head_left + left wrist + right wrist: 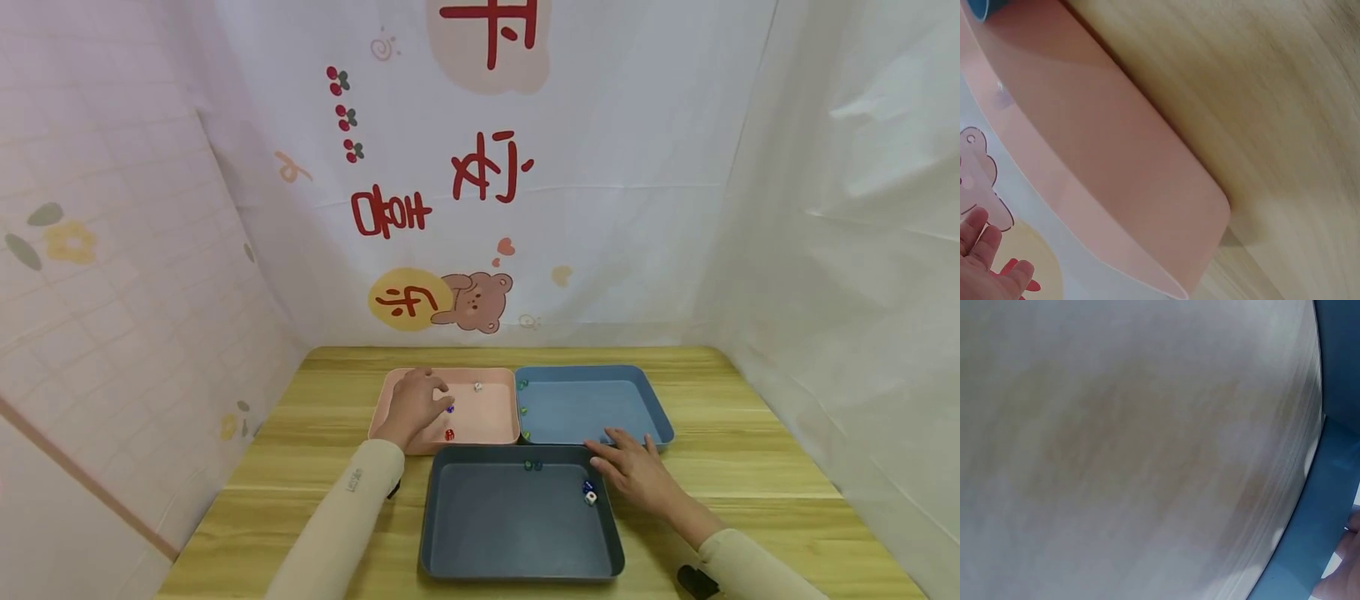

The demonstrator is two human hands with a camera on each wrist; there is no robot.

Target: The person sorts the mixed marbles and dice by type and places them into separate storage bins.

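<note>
My left hand [415, 402] hovers over the left part of the pink tray [495, 421], its fingers loosely bent with no die visible between them. Close to its fingertips lies a blue die [450, 409]. A red die [449, 435] and a white die [477, 387] rest in the same tray. My right hand [633, 471] spreads over the line where the blue tray [592, 404] meets the dark tray [517, 533]. Inside the dark tray, below its fingers, sit a blue die [587, 486] and a white die [591, 498].
Several green dice, one being a green die [523, 411], line the blue tray's left side. Another green die [528, 465] and a darker blue die [537, 466] lie by the dark tray's far wall. The wooden table [750, 467] meets a printed cloth [622, 275] behind.
</note>
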